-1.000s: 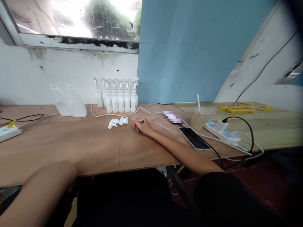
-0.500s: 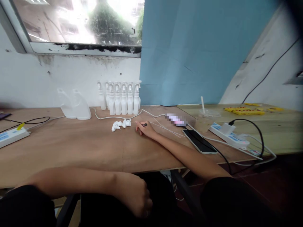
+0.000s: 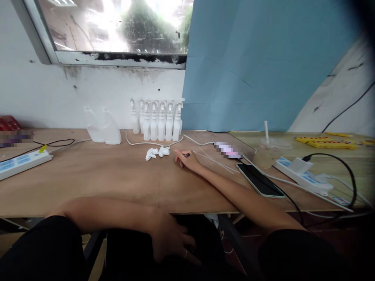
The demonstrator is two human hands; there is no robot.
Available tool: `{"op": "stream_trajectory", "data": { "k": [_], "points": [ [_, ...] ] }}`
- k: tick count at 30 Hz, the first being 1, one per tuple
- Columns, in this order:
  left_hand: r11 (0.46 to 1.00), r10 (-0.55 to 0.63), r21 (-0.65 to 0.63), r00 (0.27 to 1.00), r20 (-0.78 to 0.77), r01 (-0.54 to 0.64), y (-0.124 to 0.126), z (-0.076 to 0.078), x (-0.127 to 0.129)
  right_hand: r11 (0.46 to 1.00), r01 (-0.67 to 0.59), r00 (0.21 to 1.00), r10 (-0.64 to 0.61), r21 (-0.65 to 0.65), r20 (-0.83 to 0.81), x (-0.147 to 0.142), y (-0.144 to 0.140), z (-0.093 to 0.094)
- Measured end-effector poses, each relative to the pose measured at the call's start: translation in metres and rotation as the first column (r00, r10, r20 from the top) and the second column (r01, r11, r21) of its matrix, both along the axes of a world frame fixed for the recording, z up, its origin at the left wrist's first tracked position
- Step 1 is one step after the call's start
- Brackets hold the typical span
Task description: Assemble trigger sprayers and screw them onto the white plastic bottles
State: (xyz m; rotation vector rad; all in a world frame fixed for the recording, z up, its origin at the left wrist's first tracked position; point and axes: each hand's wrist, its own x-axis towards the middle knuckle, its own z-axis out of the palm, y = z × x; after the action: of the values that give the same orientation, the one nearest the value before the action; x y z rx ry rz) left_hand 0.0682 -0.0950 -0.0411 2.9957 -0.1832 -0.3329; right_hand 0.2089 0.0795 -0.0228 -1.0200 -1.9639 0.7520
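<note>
Nearest, left hand (image 3: pixel 172 240) below the table (image 3: pixel 88 183) edge, on the lap, fingers loosely spread, holding nothing. Farther out, right hand (image 3: pixel 187 160) flat on the wood, fingers curled loosely with the thumb tucked on top, gripping nothing as far as can be seen. Just left of those fingertips, close but not touching, two white spray heads (image 3: pixel 157 152) lying on their sides. Probably light, hard plastic, a little slick; best pinched at the collar or neck rather than the trigger. Thin white tubes (image 3: pixel 215 160) just right of the fingers, likely bendy and easily kinked. Phone (image 3: pixel 260 180) further right, by the forearm. Beyond the fingers, a row of white bottles (image 3: pixel 158 121) against the wall; left of them two larger white jugs (image 3: pixel 103 125). Far left a power strip (image 3: pixel 22 164); far right a lidded cup (image 3: pixel 268 150).
</note>
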Motion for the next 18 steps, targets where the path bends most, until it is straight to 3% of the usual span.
{"op": "stream_trajectory", "data": {
  "k": [2,5,9,12,15,18],
  "points": [
    [1.000,0.001,0.003,0.999,-0.035,-0.001,0.003,-0.008,-0.001,1.000,-0.005,1.000,0.005,-0.002,-0.005,0.000,0.000,0.000],
    [0.998,-0.011,0.064,0.999,0.032,0.009,0.001,-0.013,0.001,1.000,-0.007,1.000,0.007,0.000,-0.004,0.000,0.001,-0.001],
    [0.967,-0.124,0.241,0.976,0.179,0.079,-0.006,-0.008,0.007,1.000,-0.013,1.000,0.013,0.013,0.017,-0.001,0.001,-0.001],
    [0.932,-0.152,0.359,0.953,0.264,0.049,-0.005,-0.001,0.009,0.999,-0.013,1.000,0.012,0.030,0.024,-0.001,0.000,0.000],
    [0.900,-0.094,0.433,0.945,0.314,-0.054,-0.005,0.000,0.009,1.000,-0.006,1.000,0.005,0.030,0.022,-0.001,-0.002,0.001],
    [0.814,0.090,0.546,0.971,0.221,-0.200,-0.012,-0.013,0.008,1.000,0.002,1.000,-0.002,0.012,0.026,-0.001,-0.003,0.001]
  ]
}}
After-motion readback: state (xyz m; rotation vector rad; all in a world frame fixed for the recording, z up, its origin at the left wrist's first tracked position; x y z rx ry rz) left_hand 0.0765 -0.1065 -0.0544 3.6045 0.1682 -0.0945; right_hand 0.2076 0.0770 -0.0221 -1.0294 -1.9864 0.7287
